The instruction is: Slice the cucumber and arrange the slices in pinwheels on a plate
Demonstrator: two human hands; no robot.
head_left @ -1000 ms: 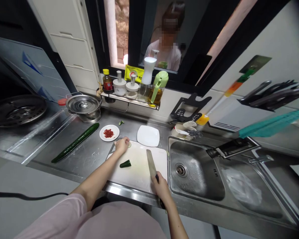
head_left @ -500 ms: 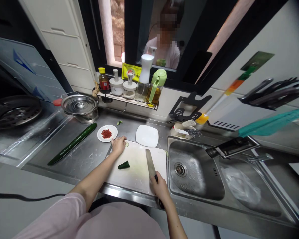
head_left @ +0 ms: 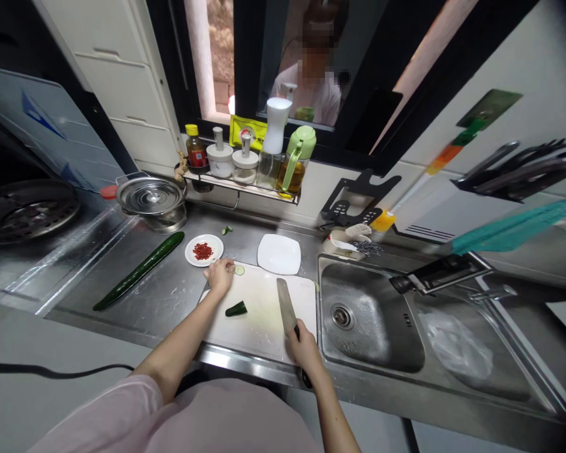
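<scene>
On the white cutting board (head_left: 259,340) lies a short end piece of cucumber (head_left: 236,309). My right hand (head_left: 304,346) is wrapped round the dark handle of a kitchen knife (head_left: 287,305), its blade flat over the board's right part and pointing away from me. At the board's far left corner is my left hand (head_left: 220,275), its fingers bent and drawn together. Whatever they may hold is hidden. Right beside its fingertips are pale cucumber slices (head_left: 239,270). A white plate with red chopped bits (head_left: 204,250) stands just beyond this hand.
A whole cucumber (head_left: 139,272) lies on the steel counter at left, near a lidded pot (head_left: 153,201). Behind the board sits a white square plate (head_left: 279,254). The sink (head_left: 372,314) borders the board's right side. A rack of seasoning bottles (head_left: 245,182) hangs behind.
My left hand has shifted slightly at the board's corner, and more of the cucumber slices shows beside its fingertips. The knife stays in my right hand, nearly unmoved.
</scene>
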